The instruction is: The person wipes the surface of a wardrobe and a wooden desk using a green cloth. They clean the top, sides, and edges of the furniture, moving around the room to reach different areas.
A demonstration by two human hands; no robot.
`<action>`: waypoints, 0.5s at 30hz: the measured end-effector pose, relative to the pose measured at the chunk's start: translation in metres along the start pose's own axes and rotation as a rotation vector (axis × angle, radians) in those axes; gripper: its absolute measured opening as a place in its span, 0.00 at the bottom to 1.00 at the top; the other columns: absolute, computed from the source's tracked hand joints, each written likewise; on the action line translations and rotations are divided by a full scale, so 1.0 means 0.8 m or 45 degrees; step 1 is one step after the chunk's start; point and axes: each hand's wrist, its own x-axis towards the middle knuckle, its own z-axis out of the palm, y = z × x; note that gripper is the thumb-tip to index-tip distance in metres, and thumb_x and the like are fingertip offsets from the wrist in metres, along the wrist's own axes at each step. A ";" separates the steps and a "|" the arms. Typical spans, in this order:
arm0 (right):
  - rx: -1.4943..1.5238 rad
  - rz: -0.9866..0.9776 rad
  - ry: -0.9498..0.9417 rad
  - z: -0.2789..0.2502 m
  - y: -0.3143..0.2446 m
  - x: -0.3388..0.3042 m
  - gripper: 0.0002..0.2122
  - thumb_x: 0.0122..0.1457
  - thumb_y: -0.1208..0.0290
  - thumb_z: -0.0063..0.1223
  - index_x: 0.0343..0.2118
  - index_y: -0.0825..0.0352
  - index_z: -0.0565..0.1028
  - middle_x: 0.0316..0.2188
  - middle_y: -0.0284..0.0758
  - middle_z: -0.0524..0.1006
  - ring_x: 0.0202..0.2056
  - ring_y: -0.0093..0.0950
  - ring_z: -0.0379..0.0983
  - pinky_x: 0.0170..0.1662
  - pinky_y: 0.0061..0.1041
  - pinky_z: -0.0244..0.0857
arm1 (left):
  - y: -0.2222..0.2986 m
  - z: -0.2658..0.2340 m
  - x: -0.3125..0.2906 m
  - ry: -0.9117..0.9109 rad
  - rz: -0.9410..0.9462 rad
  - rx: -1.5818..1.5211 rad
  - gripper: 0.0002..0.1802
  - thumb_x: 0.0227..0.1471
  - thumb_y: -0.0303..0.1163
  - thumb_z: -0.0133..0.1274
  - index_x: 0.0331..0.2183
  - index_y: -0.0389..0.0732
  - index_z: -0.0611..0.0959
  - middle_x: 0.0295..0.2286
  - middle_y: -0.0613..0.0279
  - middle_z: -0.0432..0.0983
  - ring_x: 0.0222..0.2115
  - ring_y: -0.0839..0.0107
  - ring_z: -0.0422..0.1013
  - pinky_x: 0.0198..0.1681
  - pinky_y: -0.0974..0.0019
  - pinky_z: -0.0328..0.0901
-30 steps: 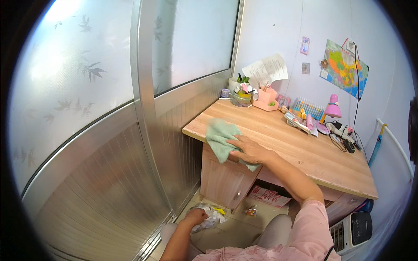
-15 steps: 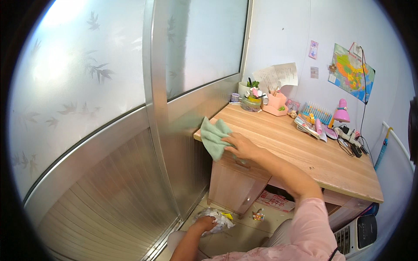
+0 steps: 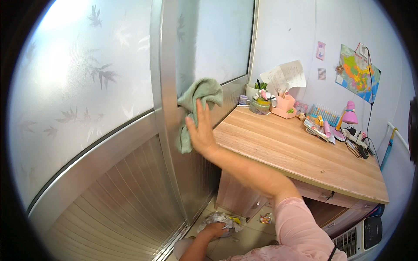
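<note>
My right hand (image 3: 202, 134) is at the metal-framed partition (image 3: 167, 87) with a pale green cloth (image 3: 203, 90). Its fingers are spread over the cloth and press it to the metal just below the frosted glass; part of the cloth bunches above them and another part hangs below the thumb. Low down, near the floor, my left hand (image 3: 215, 229) is closed on a crumpled, whitish plastic bag (image 3: 227, 218) with something yellow in it. Its fingertips are partly hidden.
Right of the partition stands a wooden desk (image 3: 278, 139). Along its back are a pink pen holder (image 3: 284, 105), a glass bowl (image 3: 260, 106), a pink lamp (image 3: 349, 114) and tangled cables (image 3: 361, 148). A wrapper (image 3: 266, 218) lies on the floor. A white appliance (image 3: 359, 237) stands at lower right.
My right hand has moved left and up with the cloth, from the desk's left corner to the partition. The left hand stays low at the bag. The view has shifted slightly.
</note>
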 end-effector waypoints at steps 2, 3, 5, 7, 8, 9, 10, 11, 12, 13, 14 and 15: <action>-0.096 -0.055 0.068 0.014 0.033 -0.007 0.24 0.62 0.71 0.42 0.61 0.68 0.56 0.59 0.49 0.59 0.60 0.44 0.54 0.63 0.38 0.45 | 0.002 -0.002 -0.005 0.016 0.027 -0.049 0.27 0.54 0.52 0.46 0.45 0.41 0.76 0.42 0.49 0.75 0.44 0.52 0.71 0.47 0.52 0.65; -0.147 -0.081 0.104 0.018 0.058 -0.009 0.24 0.62 0.72 0.41 0.61 0.68 0.55 0.59 0.50 0.58 0.59 0.46 0.54 0.62 0.39 0.46 | 0.006 -0.003 -0.007 0.025 0.033 -0.054 0.27 0.54 0.52 0.46 0.45 0.40 0.76 0.42 0.49 0.75 0.44 0.52 0.71 0.47 0.52 0.65; 0.183 0.351 0.157 0.007 0.142 0.019 0.23 0.63 0.73 0.38 0.61 0.68 0.55 0.58 0.51 0.58 0.58 0.49 0.55 0.62 0.42 0.46 | 0.015 -0.004 -0.006 0.038 0.047 -0.063 0.26 0.54 0.52 0.45 0.45 0.40 0.76 0.42 0.49 0.75 0.45 0.52 0.71 0.47 0.52 0.64; 1.082 1.413 0.120 -0.016 0.159 0.050 0.23 0.63 0.74 0.36 0.61 0.69 0.54 0.59 0.51 0.57 0.58 0.49 0.56 0.62 0.40 0.47 | 0.013 -0.007 -0.003 0.023 0.043 -0.042 0.26 0.54 0.52 0.45 0.45 0.40 0.76 0.43 0.49 0.75 0.45 0.52 0.70 0.47 0.53 0.65; 0.904 1.291 0.123 -0.007 0.153 0.044 0.23 0.63 0.74 0.36 0.61 0.70 0.54 0.59 0.52 0.57 0.58 0.49 0.55 0.62 0.40 0.46 | 0.012 -0.010 -0.003 0.015 0.041 -0.028 0.26 0.54 0.52 0.45 0.45 0.40 0.76 0.43 0.49 0.74 0.45 0.52 0.70 0.47 0.53 0.65; 0.726 1.166 0.127 0.007 0.142 0.028 0.23 0.63 0.74 0.36 0.61 0.71 0.53 0.59 0.52 0.56 0.59 0.50 0.54 0.63 0.40 0.46 | 0.011 -0.012 -0.005 -0.002 0.025 -0.013 0.26 0.54 0.51 0.45 0.45 0.40 0.76 0.43 0.49 0.74 0.45 0.52 0.70 0.47 0.53 0.65; 0.549 1.031 0.124 0.019 0.124 0.012 0.23 0.63 0.74 0.36 0.61 0.71 0.52 0.59 0.53 0.56 0.59 0.50 0.53 0.63 0.40 0.45 | 0.016 -0.021 -0.008 -0.010 0.012 -0.002 0.26 0.54 0.51 0.45 0.45 0.39 0.75 0.43 0.48 0.74 0.45 0.52 0.71 0.47 0.53 0.65; 0.326 0.775 0.035 0.028 0.104 -0.018 0.24 0.64 0.73 0.36 0.62 0.72 0.52 0.60 0.53 0.54 0.61 0.51 0.50 0.64 0.40 0.43 | 0.019 -0.026 -0.013 -0.028 -0.003 0.006 0.26 0.54 0.50 0.46 0.45 0.39 0.75 0.43 0.48 0.74 0.45 0.52 0.71 0.47 0.53 0.65; 0.109 0.521 -0.058 0.035 0.080 -0.059 0.25 0.64 0.72 0.37 0.62 0.72 0.51 0.61 0.54 0.52 0.62 0.51 0.47 0.64 0.40 0.41 | 0.017 -0.023 -0.016 0.007 -0.003 -0.009 0.26 0.54 0.50 0.46 0.45 0.39 0.75 0.43 0.48 0.74 0.45 0.52 0.71 0.47 0.53 0.65; 0.136 0.385 -0.140 0.030 0.051 -0.102 0.25 0.63 0.72 0.38 0.62 0.72 0.50 0.62 0.54 0.50 0.63 0.51 0.44 0.64 0.40 0.39 | 0.019 -0.021 -0.015 0.047 0.012 -0.024 0.26 0.54 0.49 0.46 0.45 0.38 0.75 0.44 0.48 0.74 0.45 0.52 0.71 0.47 0.53 0.65; 0.159 0.251 -0.222 0.021 0.033 -0.136 0.26 0.63 0.71 0.38 0.63 0.72 0.50 0.63 0.55 0.48 0.64 0.52 0.41 0.65 0.40 0.37 | 0.023 -0.019 -0.012 0.084 0.030 -0.039 0.26 0.54 0.49 0.47 0.45 0.38 0.75 0.44 0.48 0.74 0.45 0.52 0.71 0.47 0.53 0.65; 0.188 0.155 -0.236 0.017 0.029 -0.157 0.26 0.63 0.71 0.39 0.62 0.72 0.51 0.62 0.55 0.48 0.64 0.52 0.40 0.65 0.40 0.37 | 0.029 -0.021 -0.012 0.053 0.028 -0.033 0.25 0.54 0.48 0.47 0.45 0.38 0.75 0.44 0.47 0.74 0.45 0.52 0.70 0.47 0.53 0.65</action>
